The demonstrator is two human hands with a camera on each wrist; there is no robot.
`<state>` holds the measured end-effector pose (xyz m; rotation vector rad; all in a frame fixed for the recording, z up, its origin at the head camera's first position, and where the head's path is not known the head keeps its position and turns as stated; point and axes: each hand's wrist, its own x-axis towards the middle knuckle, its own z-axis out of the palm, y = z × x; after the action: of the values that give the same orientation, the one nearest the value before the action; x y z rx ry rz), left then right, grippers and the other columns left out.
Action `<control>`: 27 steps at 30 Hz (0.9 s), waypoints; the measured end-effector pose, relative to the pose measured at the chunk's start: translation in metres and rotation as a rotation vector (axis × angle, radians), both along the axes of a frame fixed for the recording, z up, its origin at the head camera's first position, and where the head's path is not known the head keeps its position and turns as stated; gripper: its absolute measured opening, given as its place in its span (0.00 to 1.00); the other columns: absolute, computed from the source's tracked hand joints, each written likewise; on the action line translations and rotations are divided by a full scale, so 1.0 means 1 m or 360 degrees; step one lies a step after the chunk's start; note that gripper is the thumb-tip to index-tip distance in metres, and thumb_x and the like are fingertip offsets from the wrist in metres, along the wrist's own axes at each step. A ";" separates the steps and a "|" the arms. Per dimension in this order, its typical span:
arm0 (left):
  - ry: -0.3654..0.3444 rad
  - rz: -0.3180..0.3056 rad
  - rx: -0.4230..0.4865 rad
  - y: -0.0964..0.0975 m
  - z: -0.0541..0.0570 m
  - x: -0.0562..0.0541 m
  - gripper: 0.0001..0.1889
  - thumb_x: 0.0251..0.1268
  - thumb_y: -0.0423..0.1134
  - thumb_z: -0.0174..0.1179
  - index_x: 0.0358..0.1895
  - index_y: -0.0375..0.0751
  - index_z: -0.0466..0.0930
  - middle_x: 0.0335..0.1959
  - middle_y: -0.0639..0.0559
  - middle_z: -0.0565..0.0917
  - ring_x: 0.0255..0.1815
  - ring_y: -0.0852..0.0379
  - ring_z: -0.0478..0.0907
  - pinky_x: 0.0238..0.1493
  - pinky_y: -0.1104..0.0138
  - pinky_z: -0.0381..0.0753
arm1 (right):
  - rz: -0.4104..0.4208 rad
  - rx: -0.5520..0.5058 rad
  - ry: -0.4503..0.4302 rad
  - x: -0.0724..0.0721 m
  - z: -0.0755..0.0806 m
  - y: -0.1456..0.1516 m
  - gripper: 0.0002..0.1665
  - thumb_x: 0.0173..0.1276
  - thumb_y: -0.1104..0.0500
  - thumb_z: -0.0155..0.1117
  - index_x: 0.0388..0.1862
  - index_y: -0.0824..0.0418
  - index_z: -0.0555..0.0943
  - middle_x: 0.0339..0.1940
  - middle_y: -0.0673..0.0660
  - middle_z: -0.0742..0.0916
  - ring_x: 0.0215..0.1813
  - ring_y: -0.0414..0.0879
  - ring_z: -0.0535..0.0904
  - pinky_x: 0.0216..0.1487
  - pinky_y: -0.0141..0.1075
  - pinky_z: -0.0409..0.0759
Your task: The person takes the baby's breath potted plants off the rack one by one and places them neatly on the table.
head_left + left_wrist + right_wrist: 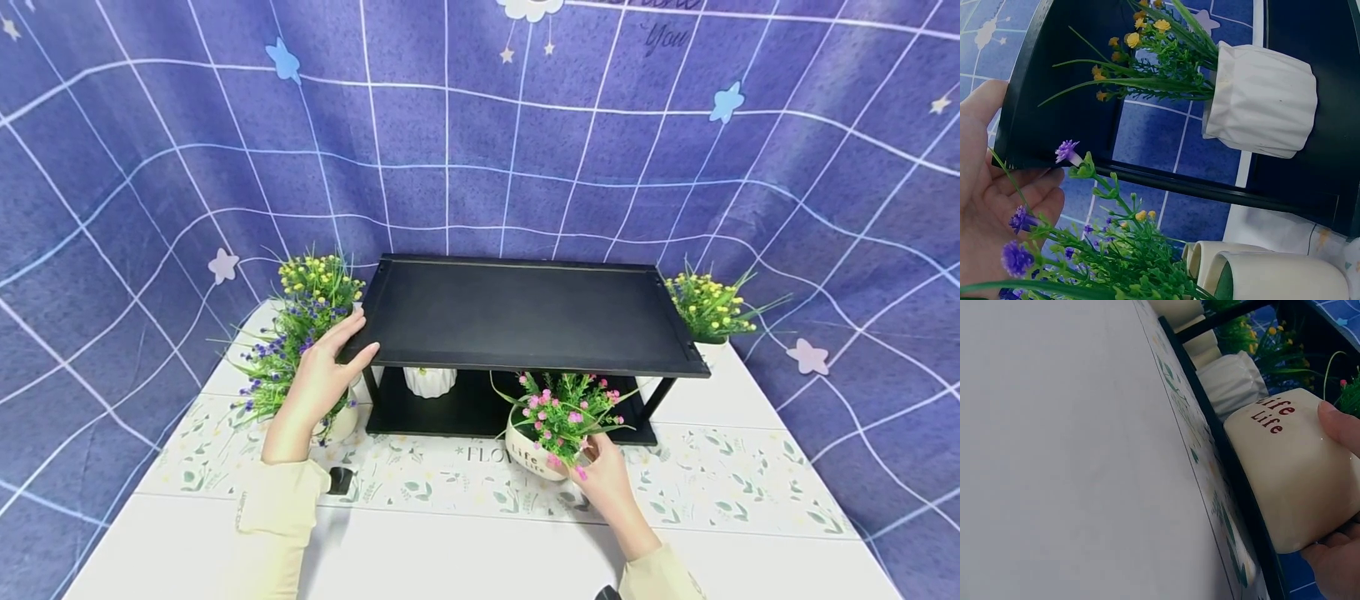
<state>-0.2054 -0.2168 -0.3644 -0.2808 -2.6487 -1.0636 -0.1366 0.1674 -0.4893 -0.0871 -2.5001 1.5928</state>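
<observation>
A black two-tier shelf (517,317) stands on the table, and my left hand (322,375) holds the left end of its top board. In the left wrist view, the thumb and curled fingers lie on either side of the board's corner. My right hand (606,482) grips a cream flowerpot (1297,475) with red "Life" lettering and pink flowers (558,417). This pot is tilted at the front right of the lower tier. Whether its base touches the shelf is unclear. A white ridged pot (1263,100) with yellow flowers stands on the lower tier's left part.
Left of the shelf are cream pots (1285,278) with purple flowers (273,362) and yellow flowers (315,279). Another yellow-flowered plant (708,308) stands to the right. A patterned runner (420,479) crosses the white table (465,558); a blue curtain (480,192) hangs behind.
</observation>
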 end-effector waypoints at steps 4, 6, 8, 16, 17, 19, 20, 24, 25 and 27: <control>-0.0008 0.0004 0.0000 -0.001 -0.001 0.000 0.33 0.69 0.55 0.56 0.71 0.40 0.66 0.75 0.46 0.64 0.75 0.39 0.58 0.72 0.38 0.55 | -0.0014 0.0000 0.0012 0.002 -0.003 0.004 0.36 0.50 0.63 0.77 0.58 0.73 0.75 0.52 0.73 0.83 0.56 0.66 0.81 0.63 0.51 0.77; -0.0009 0.0002 0.0004 -0.001 -0.001 0.000 0.33 0.69 0.55 0.57 0.71 0.40 0.66 0.75 0.46 0.64 0.75 0.39 0.58 0.72 0.38 0.56 | -0.0024 0.0031 -0.0006 0.004 -0.003 0.008 0.39 0.49 0.62 0.79 0.59 0.73 0.74 0.52 0.73 0.83 0.55 0.66 0.81 0.62 0.51 0.78; -0.0010 0.0003 0.0008 -0.001 -0.001 0.000 0.33 0.69 0.55 0.56 0.71 0.41 0.66 0.75 0.46 0.64 0.75 0.39 0.58 0.72 0.38 0.55 | -0.0017 0.0095 -0.0019 0.007 -0.002 0.013 0.39 0.49 0.60 0.79 0.59 0.72 0.74 0.52 0.72 0.84 0.54 0.65 0.82 0.61 0.52 0.78; 0.0000 0.0015 0.0007 -0.002 0.000 -0.001 0.33 0.69 0.55 0.57 0.71 0.41 0.67 0.74 0.46 0.65 0.75 0.39 0.59 0.72 0.38 0.55 | 0.0093 0.0305 0.0159 0.014 -0.003 0.040 0.27 0.48 0.59 0.78 0.48 0.67 0.82 0.42 0.60 0.88 0.45 0.41 0.81 0.53 0.39 0.80; 0.0000 0.0016 0.0007 -0.002 0.000 -0.001 0.33 0.69 0.55 0.57 0.71 0.41 0.67 0.74 0.46 0.65 0.75 0.39 0.59 0.72 0.38 0.55 | 0.0110 0.0293 0.0169 0.015 -0.003 0.042 0.28 0.48 0.60 0.78 0.49 0.67 0.82 0.43 0.60 0.88 0.45 0.38 0.80 0.53 0.37 0.80; 0.0000 0.0015 0.0005 -0.002 0.000 -0.001 0.33 0.69 0.55 0.57 0.71 0.41 0.67 0.74 0.46 0.65 0.75 0.39 0.59 0.72 0.38 0.55 | 0.0150 0.0233 0.0146 0.018 -0.002 0.047 0.28 0.48 0.61 0.78 0.50 0.66 0.82 0.43 0.58 0.87 0.44 0.32 0.77 0.53 0.33 0.78; 0.0001 0.0015 0.0003 -0.002 0.000 -0.001 0.33 0.69 0.55 0.57 0.71 0.41 0.67 0.74 0.46 0.65 0.75 0.39 0.59 0.72 0.38 0.55 | 0.0159 0.0211 0.0122 0.019 -0.001 0.050 0.27 0.48 0.60 0.78 0.50 0.65 0.82 0.43 0.57 0.87 0.44 0.30 0.76 0.53 0.31 0.76; -0.0004 0.0019 0.0002 -0.002 -0.001 -0.001 0.33 0.69 0.55 0.57 0.71 0.41 0.67 0.75 0.46 0.64 0.75 0.39 0.59 0.72 0.38 0.55 | 0.0198 0.0220 0.0068 0.024 0.002 0.061 0.27 0.48 0.59 0.77 0.50 0.62 0.83 0.43 0.51 0.85 0.44 0.27 0.73 0.54 0.27 0.73; -0.0003 0.0021 0.0003 -0.002 -0.001 -0.001 0.33 0.69 0.55 0.57 0.71 0.41 0.67 0.75 0.46 0.65 0.75 0.39 0.59 0.72 0.38 0.55 | 0.0217 0.0232 0.0083 0.026 0.002 0.064 0.28 0.48 0.59 0.77 0.50 0.62 0.82 0.44 0.50 0.85 0.45 0.26 0.73 0.54 0.26 0.73; -0.0008 0.0023 0.0004 -0.002 0.000 -0.001 0.33 0.69 0.55 0.57 0.71 0.41 0.67 0.75 0.46 0.64 0.75 0.39 0.59 0.72 0.38 0.54 | 0.0277 0.0334 0.0191 0.028 0.001 0.071 0.28 0.48 0.59 0.77 0.50 0.64 0.82 0.44 0.53 0.86 0.47 0.26 0.74 0.54 0.25 0.73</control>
<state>-0.2067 -0.2190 -0.3649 -0.2585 -2.6498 -1.0648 -0.1087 0.2383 -0.4881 0.2522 -2.6217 1.3372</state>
